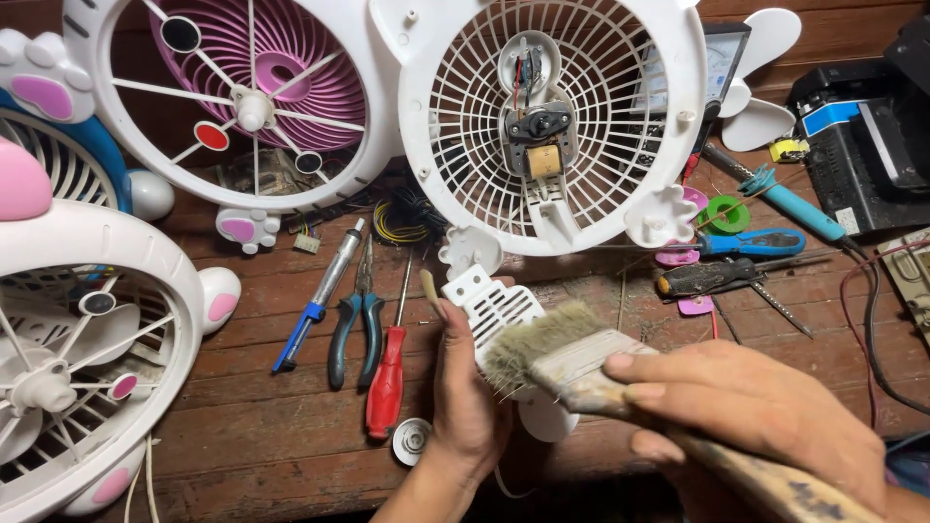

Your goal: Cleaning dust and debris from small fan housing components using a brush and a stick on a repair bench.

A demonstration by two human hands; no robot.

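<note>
I see my left hand wrapped around a small white vented cover, fingers curled behind it and thumb up along its edge — it sits low in the middle, just under the white fan grille. My right hand grips a paintbrush, fingers pressed together over the handle, bristles touching the cover. A red screwdriver and pliers lie on the wooden bench to the left.

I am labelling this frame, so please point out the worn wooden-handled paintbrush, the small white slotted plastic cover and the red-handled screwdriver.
Worn wooden-handled paintbrush (528, 351): head view, on the grey bristles.
Small white slotted plastic cover (491, 302): head view, on its ribbed face.
Red-handled screwdriver (387, 383): head view, on the red handle.
</note>
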